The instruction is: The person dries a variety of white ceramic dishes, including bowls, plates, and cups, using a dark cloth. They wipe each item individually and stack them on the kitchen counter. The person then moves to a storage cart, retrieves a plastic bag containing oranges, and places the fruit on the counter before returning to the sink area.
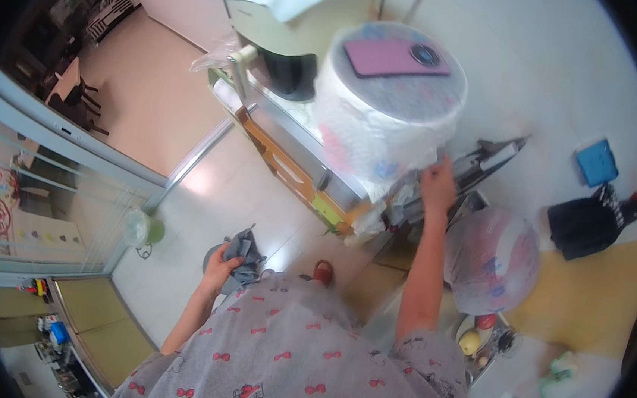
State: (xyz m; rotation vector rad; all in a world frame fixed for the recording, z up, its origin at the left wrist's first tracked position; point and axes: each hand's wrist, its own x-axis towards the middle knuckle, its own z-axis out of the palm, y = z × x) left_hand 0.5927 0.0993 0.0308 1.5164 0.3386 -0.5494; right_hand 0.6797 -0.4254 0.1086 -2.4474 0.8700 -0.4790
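My left hand (225, 262) grips a crumpled grey cloth (247, 255) low in front of my body. My right hand (437, 188) reaches forward, its fingers bunched at the lower right edge of a round, drum-like object wrapped in printed white plastic (380, 131). Blur hides whether those fingers pinch anything. On top of the wrapped object lies a pink smartphone (388, 58) with a round camera module. Beneath it is a shelf unit with an orange-brown side rail (282, 165). Grey and white items (405, 200), partly hidden, crowd around my right fingers.
Right of my forearm stands a plastic-wrapped round bundle (493, 260). Fruit, including a yellow one (469, 343), sits below it. A cream appliance (304, 29) stands behind the shelf. A green bin (153, 231) is by the sliding glass door (45, 177) at left.
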